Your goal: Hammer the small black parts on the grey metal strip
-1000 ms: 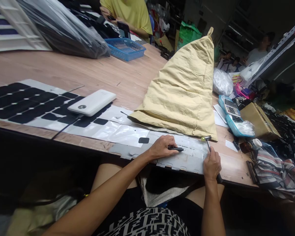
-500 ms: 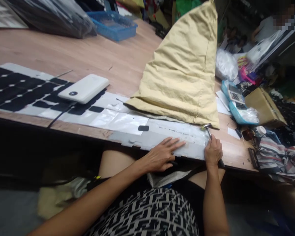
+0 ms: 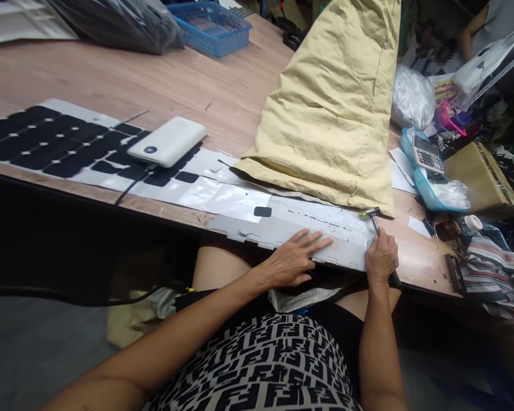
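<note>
My left hand (image 3: pixel 297 258) lies on the grey-white strip (image 3: pixel 257 231) along the table's front edge, its fingers stretched out and pointing right. My right hand (image 3: pixel 381 255) is wrapped round the handle of a small hammer (image 3: pixel 372 212). The hammer's metal head, with a yellowish end, is at the right end of the strip, just below a pale yellow cloth piece (image 3: pixel 325 131). Whether the head touches the strip I cannot tell. A small black rounded patch (image 3: pixel 262 212) lies on the white sheet left of the hammer.
A white power bank (image 3: pixel 167 140) with a dark cable rests on sheets of black patches (image 3: pixel 38 142) at the left. Farther back are a blue basket (image 3: pixel 214 28) and a dark plastic bag (image 3: pixel 120 23). At the right lie a calculator (image 3: pixel 428 154), a cardboard box (image 3: pixel 482 180) and a striped cloth (image 3: pixel 492 262).
The whole view has shifted, so the table's things appear farther right and a little higher. Both hands keep nearly the same place on the strip, and the hammer stays in my right hand.
</note>
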A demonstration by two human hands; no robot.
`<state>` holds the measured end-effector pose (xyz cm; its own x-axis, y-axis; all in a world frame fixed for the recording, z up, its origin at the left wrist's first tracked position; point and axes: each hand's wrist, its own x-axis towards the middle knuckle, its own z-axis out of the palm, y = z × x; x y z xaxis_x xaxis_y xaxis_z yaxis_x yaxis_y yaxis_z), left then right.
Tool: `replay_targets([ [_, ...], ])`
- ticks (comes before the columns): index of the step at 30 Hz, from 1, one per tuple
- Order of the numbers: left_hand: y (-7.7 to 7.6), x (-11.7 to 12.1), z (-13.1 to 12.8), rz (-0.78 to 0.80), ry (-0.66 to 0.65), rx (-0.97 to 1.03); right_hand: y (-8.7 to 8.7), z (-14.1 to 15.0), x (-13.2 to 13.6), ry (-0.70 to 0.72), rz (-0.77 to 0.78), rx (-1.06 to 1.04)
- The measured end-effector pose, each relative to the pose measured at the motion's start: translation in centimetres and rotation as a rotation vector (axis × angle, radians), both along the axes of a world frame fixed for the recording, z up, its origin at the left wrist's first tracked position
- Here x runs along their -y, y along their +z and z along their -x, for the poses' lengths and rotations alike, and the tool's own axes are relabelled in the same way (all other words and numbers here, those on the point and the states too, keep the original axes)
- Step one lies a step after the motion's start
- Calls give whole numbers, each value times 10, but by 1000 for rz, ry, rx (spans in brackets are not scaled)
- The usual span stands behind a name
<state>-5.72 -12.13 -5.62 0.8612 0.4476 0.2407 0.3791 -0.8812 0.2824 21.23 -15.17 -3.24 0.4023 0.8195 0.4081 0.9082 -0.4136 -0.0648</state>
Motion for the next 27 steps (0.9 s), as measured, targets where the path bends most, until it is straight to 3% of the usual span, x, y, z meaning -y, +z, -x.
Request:
replay_targets([
  [3, 3, 2, 1, 39, -9, 40, 0, 0, 0, 1, -9, 6],
  [7, 15, -7, 5, 226, 13, 261, -1, -1, 0, 5, -14, 29],
  [11, 28, -46, 10, 260, 359, 413, -1, -2, 0, 9, -16, 44],
  [13, 30, -72, 11, 173, 535, 367, -1, -1, 0, 12, -19, 41],
  [15, 32, -93, 10, 101, 631, 265, -2, -1, 1, 10, -22, 37],
  [21, 37, -117, -7, 117, 671, -13, -2, -1, 2, 5, -14, 44],
  [27, 45, -139, -16, 134, 695, 179, -1, 0, 3, -2, 9, 45],
])
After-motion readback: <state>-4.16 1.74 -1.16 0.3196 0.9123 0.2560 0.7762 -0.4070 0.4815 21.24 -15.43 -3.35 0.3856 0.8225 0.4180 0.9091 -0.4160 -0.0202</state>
